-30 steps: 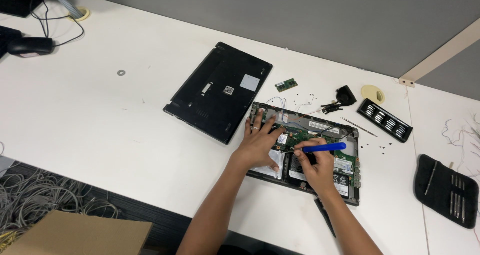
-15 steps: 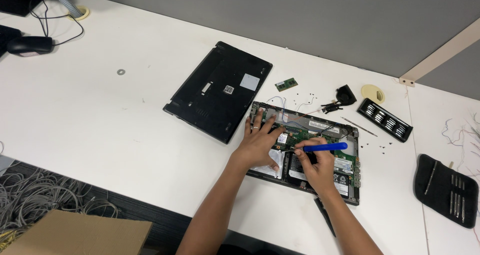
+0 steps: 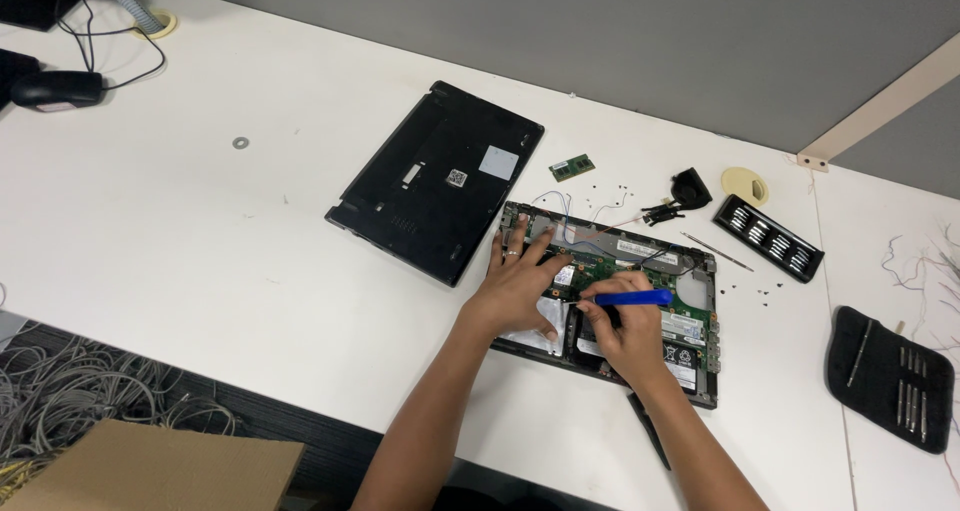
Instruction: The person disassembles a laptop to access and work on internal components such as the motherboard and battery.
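Fingers of the right hand still pinch the blue pry tool; the left hand stays spread, bracing the opened laptop.

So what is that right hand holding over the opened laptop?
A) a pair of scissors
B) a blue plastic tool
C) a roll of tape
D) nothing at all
B: the right hand grips a slim blue plastic tool, its tip pointing left over the opened laptop toward the left hand, which rests flat on the laptop's insides.
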